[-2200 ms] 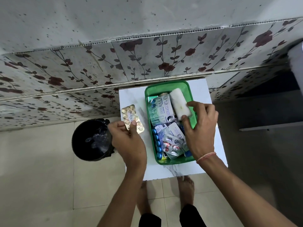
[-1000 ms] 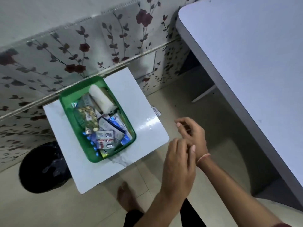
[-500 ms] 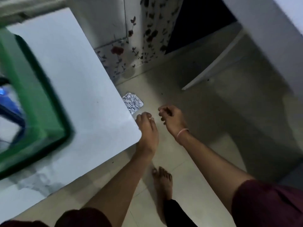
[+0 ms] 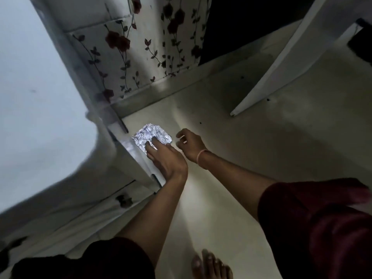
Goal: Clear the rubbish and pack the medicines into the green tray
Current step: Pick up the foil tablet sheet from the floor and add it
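Observation:
A crumpled silver foil blister strip lies flat on the pale floor, right beside the leg of the small white table. My left hand is down at it, fingertips resting on the strip's near side, with no grasp visible. My right hand hovers just right of the strip, fingers loosely curled and holding nothing. The green tray and the bin are out of view.
The small table's edge and leg stand close on the left of my left hand. A wall with rose-patterned covering rises behind. A larger white table's leg slants at upper right. My bare foot is at the bottom.
The camera has dropped low toward the floor and the green tray has left the view. My left hand has reached forward onto the foil strip; my right hand has moved in beside it.

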